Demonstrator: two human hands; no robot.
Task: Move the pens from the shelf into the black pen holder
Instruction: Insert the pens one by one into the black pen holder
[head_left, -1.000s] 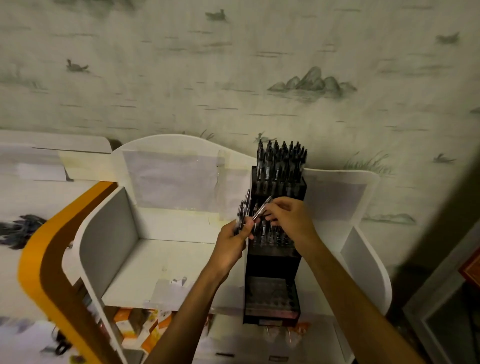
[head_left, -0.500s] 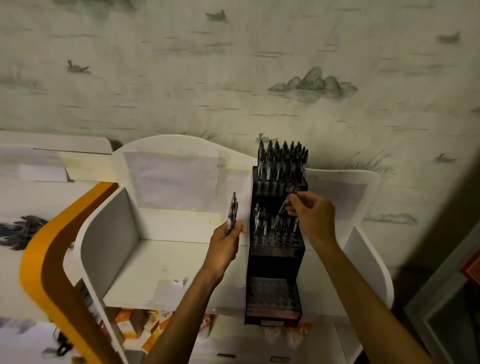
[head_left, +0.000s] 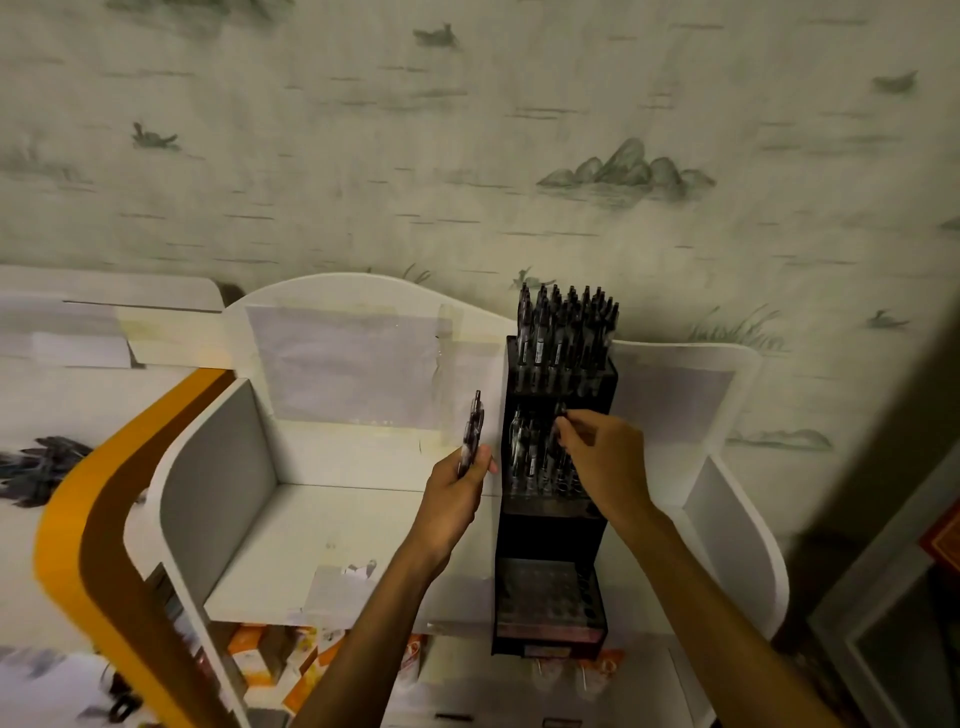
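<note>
The black pen holder (head_left: 556, 488) stands upright on the white shelf (head_left: 322, 540), against its back panel, and it is tiered: the top tier is packed with pens (head_left: 566, 332) standing cap-up, the middle tier is partly filled, and the lowest tier at the front shows only empty holes. Stepped rows like this keep each pen upright and easy to reach.

At the middle tier, the right hand (head_left: 602, 457) has its fingertips pinched on the top of one pen (head_left: 560, 415), apparently seating it in a hole among those already there; the pinch at the top probably lets the fingers steer it down without knocking its neighbours.

Just left of the holder, the left hand (head_left: 460, 486) is curled around what looks like a small bundle of spare pens (head_left: 471, 434), held upright with their tops above the fist. Keeping the supply this close likely saves reaching back for each one. How many pens it holds cannot be told.

Left of the holder the shelf floor shows no loose pens, so the supply in hand may be the last.
</note>
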